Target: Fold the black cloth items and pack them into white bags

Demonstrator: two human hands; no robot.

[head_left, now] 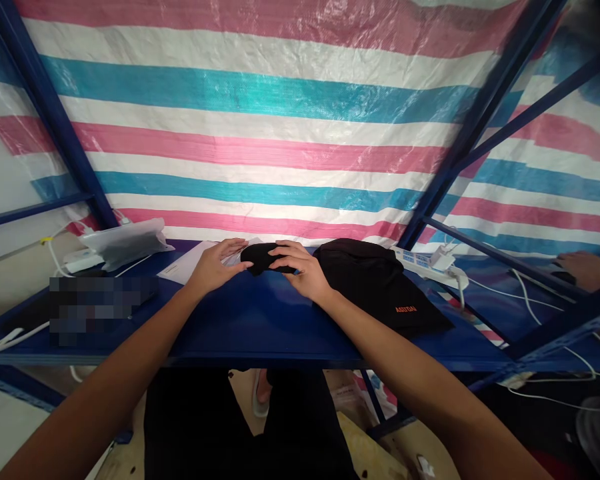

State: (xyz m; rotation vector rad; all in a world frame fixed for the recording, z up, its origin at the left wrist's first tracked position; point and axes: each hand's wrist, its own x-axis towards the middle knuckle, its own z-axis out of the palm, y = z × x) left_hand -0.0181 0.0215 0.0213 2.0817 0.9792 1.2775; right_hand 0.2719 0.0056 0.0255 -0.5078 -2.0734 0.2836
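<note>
Above the blue tabletop point(260, 320), a small black bundle point(257, 257), cloth-like and rolled or folded, sits between my two hands. My right hand point(303, 268) grips its right end, fingers over the top and thumb below. At the left end, my left hand point(221, 262) has its fingers curled and its thumb touching the bundle. Something pale and clear, like thin plastic, shows behind my left fingers. A sheet of white paper point(185, 264) lies beyond my left wrist. Just right of my right hand is a folded black garment point(375, 287) with orange lettering.
A white power strip point(430, 268) with plugs stands at the right. On the left lie a plastic-wrapped item point(130, 243), white cables and a blurred dark object point(103, 307). Blue metal posts point(460, 147) frame the shelf before a striped sheet. Another person's hand point(587, 269) shows far right.
</note>
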